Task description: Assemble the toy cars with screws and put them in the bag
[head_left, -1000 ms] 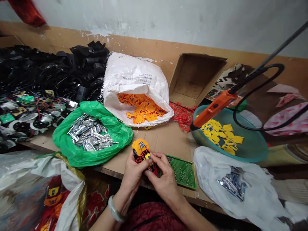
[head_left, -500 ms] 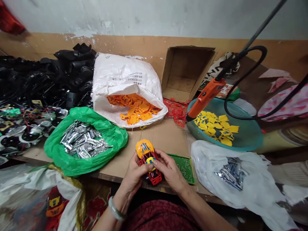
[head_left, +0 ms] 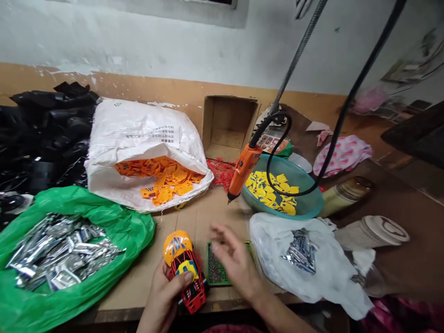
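Note:
A toy car (head_left: pixel 189 267) with an orange hood, red frame and yellow roof piece is gripped by my left hand (head_left: pixel 165 291), the thumb pressed on the yellow piece. My right hand (head_left: pixel 233 259) is off the car, its fingers apart and slightly blurred, over a green tray of small screws (head_left: pixel 215 269). Nothing shows in that hand. Above and beyond it hangs an orange electric screwdriver (head_left: pixel 243 170), tip pointing down.
A green bag (head_left: pixel 138 231) of silver parts lies left, a white sack (head_left: pixel 145 122) of orange pieces behind it. Right stand a teal basin (head_left: pixel 314 206) of yellow pieces and a white plastic bag (head_left: pixel 277 259) of silver parts. Black parts (head_left: pixel 45 134) are heaped far left; a cardboard box (head_left: pixel 229 122) stands behind.
My right hand has let go of the toy car and moved right over the screw tray. My left hand still holds the car. The camera view has turned to the right.

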Demonstrator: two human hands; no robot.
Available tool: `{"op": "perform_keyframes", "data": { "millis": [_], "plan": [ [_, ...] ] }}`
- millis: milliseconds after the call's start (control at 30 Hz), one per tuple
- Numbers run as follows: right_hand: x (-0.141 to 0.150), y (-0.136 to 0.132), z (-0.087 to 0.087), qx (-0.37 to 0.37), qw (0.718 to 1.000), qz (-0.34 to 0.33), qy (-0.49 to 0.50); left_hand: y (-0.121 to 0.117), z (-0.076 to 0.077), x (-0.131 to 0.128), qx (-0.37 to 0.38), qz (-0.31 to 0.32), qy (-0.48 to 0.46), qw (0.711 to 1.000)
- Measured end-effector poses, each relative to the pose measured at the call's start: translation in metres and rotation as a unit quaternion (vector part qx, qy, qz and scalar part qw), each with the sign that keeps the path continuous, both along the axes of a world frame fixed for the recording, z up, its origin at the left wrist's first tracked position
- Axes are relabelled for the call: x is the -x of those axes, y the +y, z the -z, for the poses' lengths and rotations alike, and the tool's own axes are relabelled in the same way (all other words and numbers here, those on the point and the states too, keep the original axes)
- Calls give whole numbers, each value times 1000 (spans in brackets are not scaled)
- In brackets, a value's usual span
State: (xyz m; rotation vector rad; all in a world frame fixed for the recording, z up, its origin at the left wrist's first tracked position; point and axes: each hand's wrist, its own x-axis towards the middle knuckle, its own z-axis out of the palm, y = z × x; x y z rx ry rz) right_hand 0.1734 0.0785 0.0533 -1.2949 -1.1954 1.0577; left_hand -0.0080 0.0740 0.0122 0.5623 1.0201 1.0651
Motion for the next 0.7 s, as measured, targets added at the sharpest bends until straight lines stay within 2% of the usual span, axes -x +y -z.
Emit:
{"op": "perform_keyframes", "data": {
  "millis": [67,133,233,333,433,533,633,700],
  "plan": [
    [-19,15,-11,-77,988,134,-4,-1,0,-2,8,-3,-4,1000],
    [-35,39,-22,-146,970,196,-7,-2,-1,-5,7,-1,-9,1000],
    [-47,78,-35,-191,968,159,-22,-3,0,-11,3,3,-13,1000],
    [-51,96,-45,-215,970,112,-36,-4,1,-13,3,6,-12,1000],
    [-57,83,-52,-189,976,95,-53,-6,4,-11,10,9,-10,1000],
    [-62,56,-56,-137,987,82,-4,-8,6,-10,17,9,0,1000],
    [-64,34,-52,-119,987,83,62,-7,7,-11,28,11,9,1000],
    [-63,25,-44,-112,986,103,72,-6,7,-13,30,16,10,999]
  ]
}}
